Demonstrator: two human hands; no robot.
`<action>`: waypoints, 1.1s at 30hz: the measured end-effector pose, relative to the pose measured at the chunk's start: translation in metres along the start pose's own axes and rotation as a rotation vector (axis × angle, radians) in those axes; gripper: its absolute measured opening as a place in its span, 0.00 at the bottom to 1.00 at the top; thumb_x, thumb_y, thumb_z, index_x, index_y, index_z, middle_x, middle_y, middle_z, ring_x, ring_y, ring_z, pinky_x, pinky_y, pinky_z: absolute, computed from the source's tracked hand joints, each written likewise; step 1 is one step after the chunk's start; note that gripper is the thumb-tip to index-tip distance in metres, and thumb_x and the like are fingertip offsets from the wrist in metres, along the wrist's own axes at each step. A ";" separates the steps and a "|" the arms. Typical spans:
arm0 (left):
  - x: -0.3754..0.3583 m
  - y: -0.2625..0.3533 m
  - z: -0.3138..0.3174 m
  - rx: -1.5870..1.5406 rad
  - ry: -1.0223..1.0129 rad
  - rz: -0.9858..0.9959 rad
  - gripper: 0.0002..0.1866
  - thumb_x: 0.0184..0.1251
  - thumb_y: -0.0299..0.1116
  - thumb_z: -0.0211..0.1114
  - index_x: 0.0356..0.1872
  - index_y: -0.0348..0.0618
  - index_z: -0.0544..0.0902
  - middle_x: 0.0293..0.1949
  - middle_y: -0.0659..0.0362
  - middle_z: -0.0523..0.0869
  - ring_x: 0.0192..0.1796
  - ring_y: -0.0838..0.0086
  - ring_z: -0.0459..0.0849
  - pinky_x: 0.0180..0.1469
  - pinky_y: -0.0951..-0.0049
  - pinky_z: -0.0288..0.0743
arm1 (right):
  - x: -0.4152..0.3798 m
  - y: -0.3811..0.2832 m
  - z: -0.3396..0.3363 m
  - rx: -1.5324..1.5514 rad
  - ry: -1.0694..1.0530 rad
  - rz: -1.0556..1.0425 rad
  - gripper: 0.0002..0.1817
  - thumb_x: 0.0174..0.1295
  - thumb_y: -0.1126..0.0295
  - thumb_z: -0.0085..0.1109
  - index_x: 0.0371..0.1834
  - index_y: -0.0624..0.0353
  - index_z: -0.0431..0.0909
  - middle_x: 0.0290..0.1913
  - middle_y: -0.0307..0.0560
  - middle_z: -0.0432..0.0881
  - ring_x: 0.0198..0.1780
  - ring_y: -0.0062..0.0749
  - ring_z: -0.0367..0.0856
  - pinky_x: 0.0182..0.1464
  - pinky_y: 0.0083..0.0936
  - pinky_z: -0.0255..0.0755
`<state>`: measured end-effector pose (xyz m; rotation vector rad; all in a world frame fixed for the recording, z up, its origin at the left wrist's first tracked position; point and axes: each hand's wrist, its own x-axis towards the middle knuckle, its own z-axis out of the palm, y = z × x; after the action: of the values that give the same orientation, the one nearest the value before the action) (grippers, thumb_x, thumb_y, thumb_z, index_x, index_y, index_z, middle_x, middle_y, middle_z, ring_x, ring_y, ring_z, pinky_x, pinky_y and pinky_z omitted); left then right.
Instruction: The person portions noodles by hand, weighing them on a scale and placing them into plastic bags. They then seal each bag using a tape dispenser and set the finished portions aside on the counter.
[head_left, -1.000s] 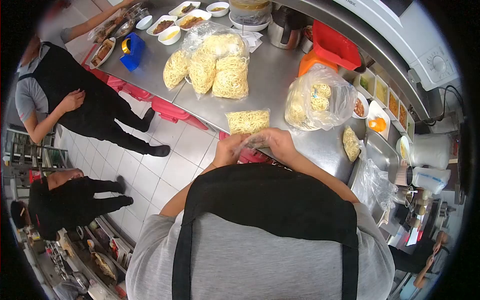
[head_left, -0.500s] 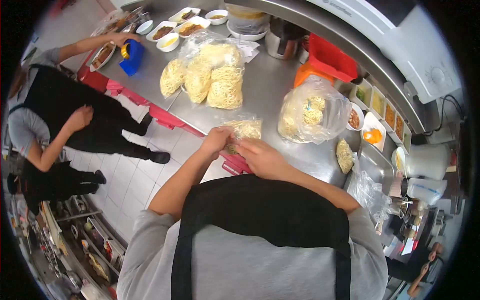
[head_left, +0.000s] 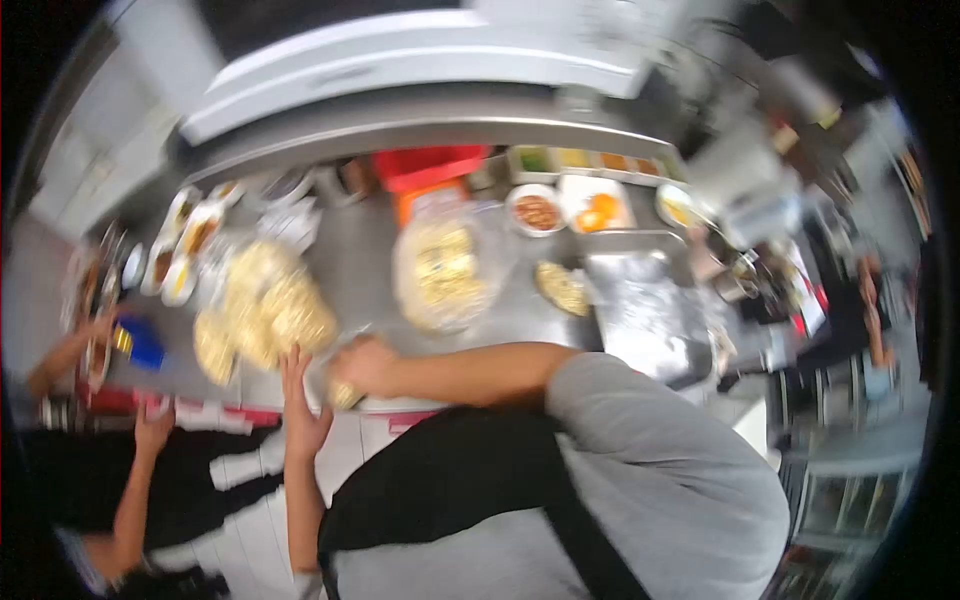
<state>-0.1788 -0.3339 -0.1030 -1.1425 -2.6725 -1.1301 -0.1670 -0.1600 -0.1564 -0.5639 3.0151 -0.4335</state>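
My right hand (head_left: pixel 365 365), blurred by motion, is closed on a small clear bag of noodles (head_left: pixel 345 394) at the front edge of the steel counter. To its left my left hand (head_left: pixel 304 405) is empty, its fingers stretched out and thumb apart. Its fingertips come up to the near side of a heap of bagged yellow noodles (head_left: pixel 268 305); whether they touch is hard to tell. A larger open plastic bag with noodles (head_left: pixel 443 265) stands beyond my right hand. Another small noodle bag (head_left: pixel 562 288) lies farther right, beside a metal tray.
The metal tray (head_left: pixel 650 310) holds crumpled clear plastic. Behind are a bowl of reddish-brown food (head_left: pixel 535 211), a plate with orange food (head_left: pixel 600 207), topping containers (head_left: pixel 573 160) and a red bin (head_left: pixel 428 165). At left, a co-worker's hand (head_left: pixel 98 328) is by a blue holder (head_left: pixel 143 342).
My view has swung to the right. Both hands were together at the small noodle bag; now the left is off it and spread, while the right keeps hold.
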 end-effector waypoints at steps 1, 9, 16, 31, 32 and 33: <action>0.005 0.006 -0.002 0.046 -0.130 0.028 0.42 0.39 0.16 0.64 0.64 0.43 0.66 0.69 0.50 0.62 0.73 0.47 0.52 0.73 0.55 0.48 | 0.002 0.004 -0.001 -0.003 -0.033 -0.016 0.11 0.55 0.66 0.52 0.40 0.55 0.78 0.40 0.50 0.83 0.43 0.46 0.83 0.44 0.42 0.76; 0.006 0.020 0.003 -0.223 -0.095 0.101 0.23 0.53 0.22 0.63 0.54 0.34 0.73 0.45 0.50 0.80 0.49 0.67 0.78 0.56 0.68 0.69 | -0.085 -0.021 -0.114 0.334 0.163 0.002 0.26 0.42 0.71 0.63 0.50 0.47 0.75 0.41 0.50 0.82 0.41 0.50 0.81 0.42 0.44 0.75; 0.093 0.136 -0.010 -0.372 0.212 0.389 0.15 0.62 0.25 0.58 0.50 0.36 0.74 0.46 0.56 0.78 0.46 0.73 0.77 0.51 0.71 0.71 | -0.167 -0.017 -0.215 0.185 0.997 -0.051 0.34 0.46 0.68 0.66 0.62 0.45 0.69 0.50 0.49 0.79 0.52 0.45 0.79 0.52 0.39 0.74; 0.196 0.142 0.088 0.335 -0.639 0.286 0.20 0.59 0.32 0.56 0.54 0.41 0.78 0.51 0.44 0.80 0.54 0.55 0.79 0.58 0.61 0.70 | -0.178 0.110 -0.228 1.130 0.768 0.129 0.33 0.42 0.78 0.74 0.55 0.63 0.72 0.50 0.43 0.81 0.51 0.26 0.79 0.57 0.27 0.71; 0.189 0.140 0.085 0.252 -0.578 0.228 0.23 0.60 0.35 0.57 0.57 0.42 0.75 0.54 0.44 0.78 0.56 0.56 0.77 0.59 0.62 0.69 | -0.166 0.110 -0.222 1.189 0.725 0.086 0.34 0.42 0.78 0.74 0.57 0.63 0.71 0.51 0.43 0.81 0.52 0.26 0.78 0.57 0.26 0.70; 0.182 0.140 0.082 0.169 -0.516 0.184 0.25 0.60 0.38 0.58 0.60 0.43 0.73 0.56 0.45 0.77 0.58 0.57 0.76 0.60 0.62 0.68 | -0.153 0.107 -0.214 1.158 0.691 0.083 0.34 0.42 0.78 0.74 0.57 0.63 0.71 0.51 0.43 0.81 0.52 0.26 0.78 0.57 0.26 0.70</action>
<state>-0.2026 -0.1031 -0.0257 -1.8033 -2.8480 -0.6309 -0.0815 0.0480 0.0178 -0.1732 2.5090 -2.4722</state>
